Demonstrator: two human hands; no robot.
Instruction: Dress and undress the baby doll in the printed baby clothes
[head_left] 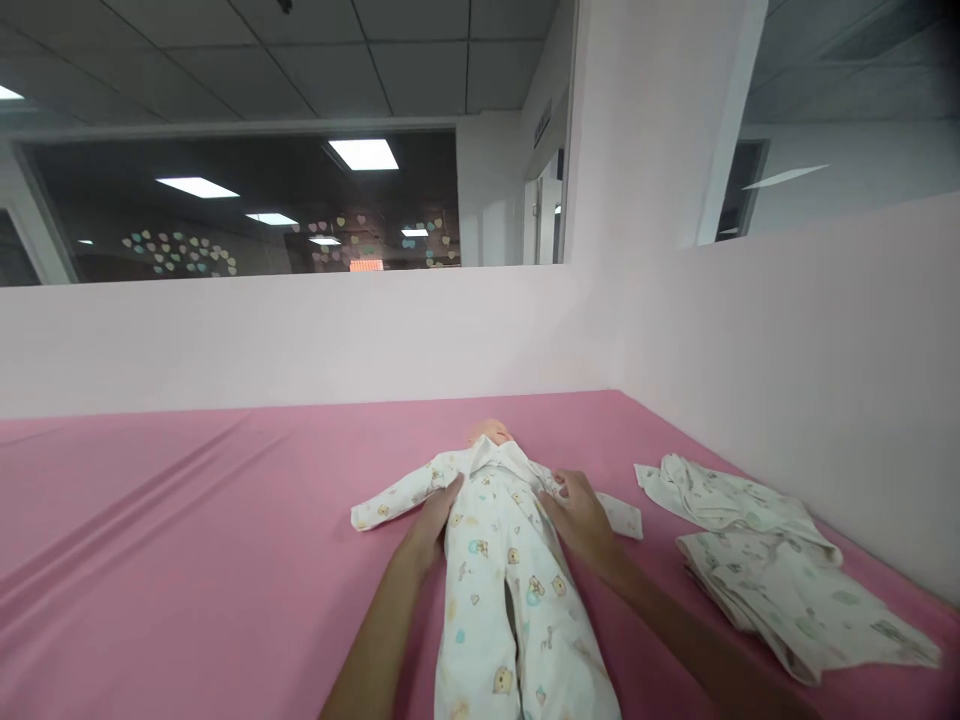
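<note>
A doll (pixel 493 434) in a printed sleepsuit (pixel 502 570) lies face up on the pink counter (pixel 187 560). The left hand (pixel 435 515) lies flat on its chest, fingers straight and together. The right hand (pixel 581 520) rests opposite with fingers bent; I cannot tell whether they pinch cloth. Spare clothes (pixel 787 580) lie to the right.

From my feed: the doll (pixel 491 435) lies in the middle of the covered table (pixel 187 520), head toward the far wall (pixel 300 340), legs toward me. The sleepsuit (pixel 502 570) is on it, sleeves spread out to both sides. My left hand (pixel 435 515) rests on the suit's left edge and my right hand (pixel 581 515) on its right edge, both just below the sleeves. Off to the right, apart from the doll, a pile of clothes (pixel 780 570) sits near the side wall (pixel 787 380).
</note>
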